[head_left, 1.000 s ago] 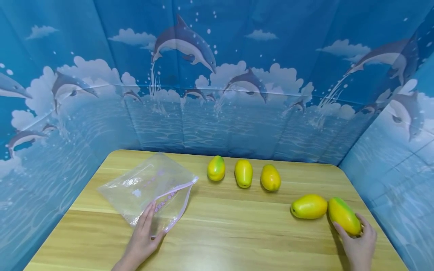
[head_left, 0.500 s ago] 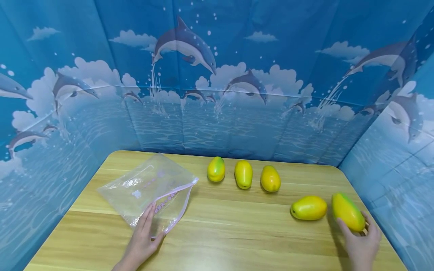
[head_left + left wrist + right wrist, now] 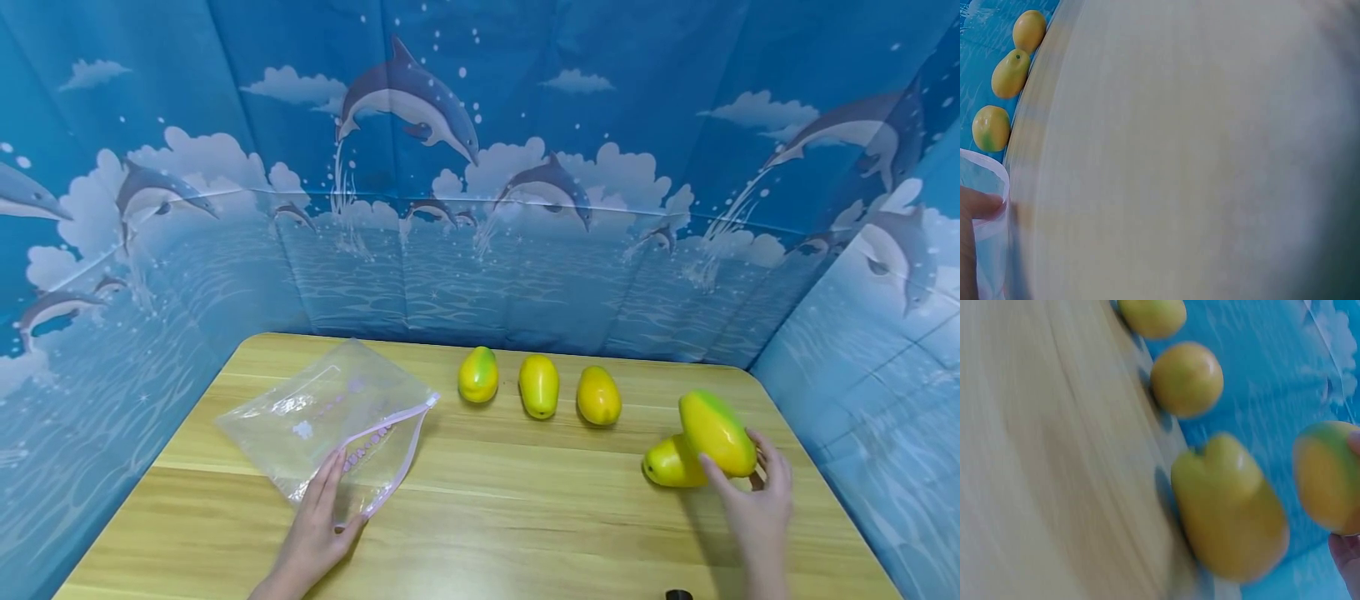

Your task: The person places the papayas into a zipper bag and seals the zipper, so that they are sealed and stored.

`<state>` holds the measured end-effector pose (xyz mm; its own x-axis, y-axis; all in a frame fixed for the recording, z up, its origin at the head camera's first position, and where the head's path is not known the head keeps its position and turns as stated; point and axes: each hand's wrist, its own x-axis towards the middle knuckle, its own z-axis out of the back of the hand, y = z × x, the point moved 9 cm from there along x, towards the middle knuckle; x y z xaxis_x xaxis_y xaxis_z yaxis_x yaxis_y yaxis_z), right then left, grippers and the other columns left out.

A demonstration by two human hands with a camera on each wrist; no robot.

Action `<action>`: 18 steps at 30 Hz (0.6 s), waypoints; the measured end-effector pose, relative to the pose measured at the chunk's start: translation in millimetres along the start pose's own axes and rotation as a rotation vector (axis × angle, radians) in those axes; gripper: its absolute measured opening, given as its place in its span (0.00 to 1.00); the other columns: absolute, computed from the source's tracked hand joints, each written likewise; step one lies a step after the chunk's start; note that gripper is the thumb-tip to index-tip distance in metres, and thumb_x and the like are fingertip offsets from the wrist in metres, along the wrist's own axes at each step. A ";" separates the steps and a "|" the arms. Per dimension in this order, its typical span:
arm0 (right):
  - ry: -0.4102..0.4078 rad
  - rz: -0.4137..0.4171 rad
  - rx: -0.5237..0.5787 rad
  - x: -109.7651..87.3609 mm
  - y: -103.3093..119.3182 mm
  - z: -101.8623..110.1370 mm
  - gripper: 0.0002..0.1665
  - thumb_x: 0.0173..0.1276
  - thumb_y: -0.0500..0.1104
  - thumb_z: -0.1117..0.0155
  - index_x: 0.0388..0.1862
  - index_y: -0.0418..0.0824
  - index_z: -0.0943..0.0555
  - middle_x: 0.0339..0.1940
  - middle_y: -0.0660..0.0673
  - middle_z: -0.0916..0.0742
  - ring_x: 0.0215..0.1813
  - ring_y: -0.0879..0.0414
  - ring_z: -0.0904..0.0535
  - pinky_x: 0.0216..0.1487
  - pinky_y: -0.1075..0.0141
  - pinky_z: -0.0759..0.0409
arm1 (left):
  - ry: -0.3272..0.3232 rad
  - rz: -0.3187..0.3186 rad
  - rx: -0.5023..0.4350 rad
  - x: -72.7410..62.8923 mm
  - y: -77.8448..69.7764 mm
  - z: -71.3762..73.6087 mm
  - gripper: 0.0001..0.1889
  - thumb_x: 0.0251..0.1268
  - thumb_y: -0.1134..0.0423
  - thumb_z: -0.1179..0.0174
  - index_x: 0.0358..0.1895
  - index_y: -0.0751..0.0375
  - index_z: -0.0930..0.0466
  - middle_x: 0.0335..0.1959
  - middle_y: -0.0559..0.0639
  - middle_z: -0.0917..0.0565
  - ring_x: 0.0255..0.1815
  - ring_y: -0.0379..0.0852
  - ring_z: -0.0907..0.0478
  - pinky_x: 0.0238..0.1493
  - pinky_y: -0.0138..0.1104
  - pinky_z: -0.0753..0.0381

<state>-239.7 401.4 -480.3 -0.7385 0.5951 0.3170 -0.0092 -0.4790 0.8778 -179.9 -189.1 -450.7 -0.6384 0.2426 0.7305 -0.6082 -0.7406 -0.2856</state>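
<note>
A mango point(image 3: 716, 432), yellow with a green streak, is in my right hand point(image 3: 757, 496), gripped between thumb and fingers at its near end. It hangs above the table and partly covers another mango point(image 3: 671, 461) lying there. The right wrist view shows the held mango point(image 3: 1325, 478) at its right edge, raised beside the lying one point(image 3: 1232, 515). My left hand point(image 3: 318, 521) rests on a clear zip bag point(image 3: 300, 421) lying flat, fingers extended over its pink-edged mouth. One digit point(image 3: 985, 205) touches the bag's rim in the left wrist view.
Along the back of the wooden table point(image 3: 487, 533) lies a row of three mangoes, the middle one point(image 3: 538, 386) between two others. A dolphin-printed blue curtain point(image 3: 480, 275) surrounds the table. A small black object point(image 3: 678, 595) shows at the bottom edge.
My right hand has lifted its mango off the table and carried it left, over the neighbouring mango. My left hand and the bag have stayed in place.
</note>
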 end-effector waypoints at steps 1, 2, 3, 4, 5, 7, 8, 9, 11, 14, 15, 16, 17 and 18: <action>0.017 0.019 0.005 -2.2 6.9 -5.2 0.42 0.47 0.44 0.25 0.62 0.58 0.31 0.53 0.59 0.32 0.58 0.61 0.37 0.50 0.82 0.32 | 0.000 0.000 -0.002 0.1 -0.1 0.1 0.54 0.24 0.68 0.28 0.65 0.78 0.46 0.65 0.68 0.40 0.70 0.39 0.53 0.71 0.26 0.55; 0.034 0.043 0.012 -4.4 14.0 -10.4 0.42 0.47 0.44 0.25 0.62 0.58 0.31 0.53 0.58 0.31 0.57 0.61 0.37 0.49 0.84 0.32 | 0.005 0.004 -0.005 0.0 0.2 -0.2 0.54 0.25 0.68 0.29 0.65 0.77 0.46 0.65 0.68 0.40 0.70 0.39 0.53 0.71 0.26 0.55; 0.049 0.075 0.023 -6.6 20.9 -15.7 0.42 0.47 0.43 0.25 0.62 0.57 0.31 0.53 0.57 0.31 0.57 0.61 0.37 0.48 0.85 0.32 | 0.012 0.010 -0.010 0.0 0.6 -0.7 0.53 0.26 0.68 0.29 0.65 0.77 0.47 0.65 0.67 0.41 0.70 0.39 0.53 0.71 0.26 0.55; 0.063 0.100 0.030 -9.0 27.3 -20.6 0.42 0.47 0.42 0.25 0.62 0.57 0.31 0.53 0.57 0.31 0.56 0.62 0.37 0.48 0.85 0.32 | 0.013 0.011 -0.013 0.2 0.7 -0.8 0.53 0.27 0.67 0.30 0.65 0.77 0.47 0.65 0.67 0.41 0.70 0.40 0.53 0.71 0.26 0.55; 0.078 0.119 0.043 -11.1 33.1 -25.8 0.42 0.47 0.41 0.25 0.62 0.56 0.30 0.54 0.55 0.30 0.56 0.62 0.37 0.48 0.85 0.32 | 0.014 0.011 -0.015 0.4 0.7 -0.9 0.52 0.28 0.67 0.31 0.65 0.77 0.47 0.65 0.67 0.41 0.70 0.40 0.52 0.71 0.27 0.55; 0.101 0.169 0.055 -15.5 43.3 -35.3 0.42 0.47 0.40 0.25 0.62 0.56 0.30 0.56 0.54 0.30 0.56 0.63 0.37 0.48 0.85 0.32 | 0.024 0.020 -0.022 0.5 1.4 -1.7 0.51 0.30 0.65 0.32 0.66 0.77 0.47 0.66 0.66 0.41 0.70 0.41 0.52 0.71 0.26 0.55; 0.111 0.191 0.064 -17.8 48.0 -39.9 0.42 0.47 0.40 0.25 0.62 0.56 0.30 0.57 0.53 0.29 0.55 0.63 0.36 0.49 0.85 0.32 | 0.029 0.025 -0.023 0.5 1.7 -2.2 0.50 0.31 0.65 0.33 0.66 0.76 0.47 0.66 0.66 0.41 0.70 0.41 0.52 0.71 0.26 0.55; 0.121 0.210 0.069 -20.1 52.6 -44.4 0.42 0.46 0.39 0.25 0.62 0.56 0.30 0.57 0.53 0.29 0.55 0.63 0.36 0.48 0.85 0.32 | 0.028 0.025 -0.028 0.7 1.7 -2.1 0.50 0.32 0.64 0.33 0.66 0.77 0.47 0.66 0.66 0.41 0.70 0.41 0.51 0.71 0.26 0.55; 0.149 0.236 0.103 -24.8 58.2 -55.0 0.42 0.46 0.38 0.25 0.62 0.54 0.30 0.58 0.52 0.29 0.56 0.63 0.35 0.49 0.85 0.32 | 0.027 0.026 -0.025 1.0 1.7 -2.1 0.49 0.32 0.64 0.34 0.65 0.77 0.46 0.66 0.66 0.41 0.70 0.41 0.51 0.71 0.26 0.55; 0.212 0.248 0.126 -36.1 74.2 -70.1 0.42 0.47 0.38 0.26 0.63 0.51 0.31 0.59 0.49 0.29 0.57 0.61 0.36 0.49 0.85 0.32 | 0.023 0.024 -0.017 1.3 1.6 -1.6 0.50 0.31 0.64 0.33 0.65 0.77 0.46 0.66 0.66 0.41 0.70 0.40 0.52 0.71 0.26 0.55; 0.239 0.242 0.136 -41.0 82.2 -74.7 0.41 0.48 0.38 0.26 0.63 0.49 0.31 0.60 0.48 0.30 0.57 0.60 0.36 0.51 0.83 0.32 | 0.019 0.019 -0.014 1.5 1.3 -1.2 0.50 0.30 0.65 0.32 0.65 0.77 0.46 0.66 0.66 0.40 0.70 0.40 0.52 0.71 0.27 0.55; 0.264 0.242 0.146 -46.4 90.9 -79.0 0.40 0.49 0.38 0.27 0.63 0.48 0.31 0.60 0.47 0.30 0.57 0.59 0.37 0.51 0.83 0.32 | 0.019 0.019 -0.009 1.6 1.3 -1.3 0.51 0.30 0.65 0.32 0.65 0.77 0.46 0.66 0.66 0.40 0.70 0.39 0.52 0.71 0.26 0.55; 0.289 0.256 0.167 -50.8 97.9 -84.0 0.40 0.50 0.38 0.28 0.63 0.47 0.31 0.60 0.47 0.30 0.57 0.59 0.37 0.50 0.83 0.32 | 0.014 0.013 -0.007 1.9 0.9 -0.8 0.51 0.28 0.66 0.31 0.65 0.77 0.46 0.65 0.67 0.40 0.70 0.40 0.52 0.71 0.27 0.55; 0.312 0.266 0.176 -56.2 107.1 -87.9 0.39 0.50 0.38 0.28 0.63 0.46 0.31 0.60 0.46 0.30 0.57 0.58 0.36 0.51 0.83 0.32 | 0.013 0.012 -0.004 2.1 0.9 -0.7 0.51 0.28 0.66 0.31 0.65 0.77 0.46 0.65 0.67 0.40 0.70 0.39 0.52 0.71 0.27 0.55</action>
<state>-258.5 260.0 -435.7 -0.8681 0.2298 0.4400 0.3034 -0.4560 0.8367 -182.1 -188.8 -449.8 -0.6518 0.2422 0.7187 -0.6026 -0.7408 -0.2968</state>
